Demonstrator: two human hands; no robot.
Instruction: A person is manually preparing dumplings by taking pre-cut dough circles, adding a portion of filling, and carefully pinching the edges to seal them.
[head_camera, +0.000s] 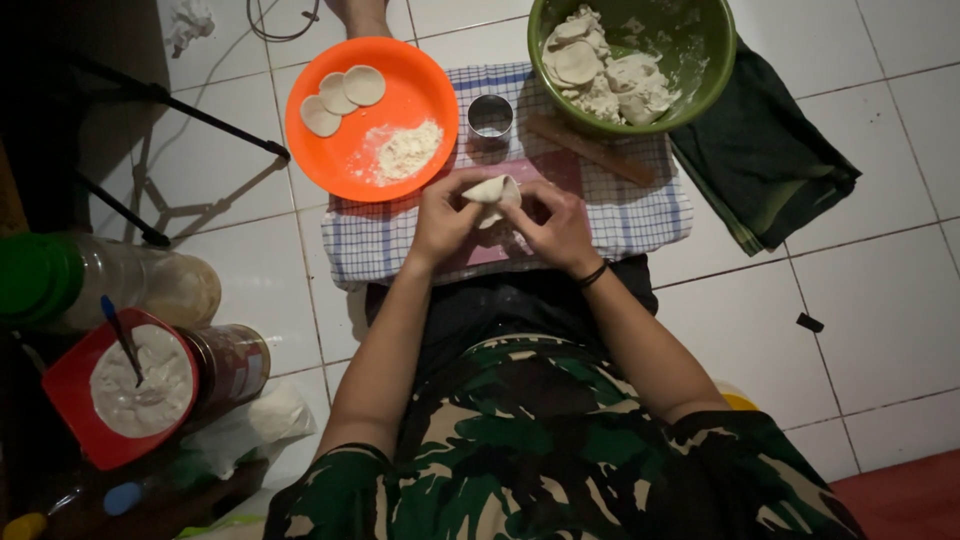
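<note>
At nine o'clock of the view, one clear plastic jar with a green lid (70, 282) is lying on its side on the white tiled floor (880, 300), and just below it, toward eight o'clock, one red plastic container of white filling (115, 388) is holding a single dark-handled spoon (122, 340), with one cylindrical tin (232, 362) lying at its three o'clock side. Toward eleven o'clock, one round orange plastic plate (372, 115) is carrying three flat round dough discs (342, 93) overlapping along its upper left and one small heap of white flour (405, 150) near its middle. The plate is overlapping the left corner of one blue-and-white checked cloth (640, 205), on which one round metal cutter ring (490, 116) is standing at the plate's three o'clock side. At the centre, the left hand (445, 215) and the right hand (555, 228) are meeting over the cloth, their fingers curling closed and pinching between them one folded piece of pale dough (495, 190), which is being held just above the cloth at six o'clock from the ring. At one o'clock, one wooden rolling stick (590, 148) is lying slantwise below one green round bowl (690, 50) holding a heap of dough scraps and discs too jumbled to count. At two o'clock, one dark green folded cloth (770, 160) is lying beside the bowl.
</note>
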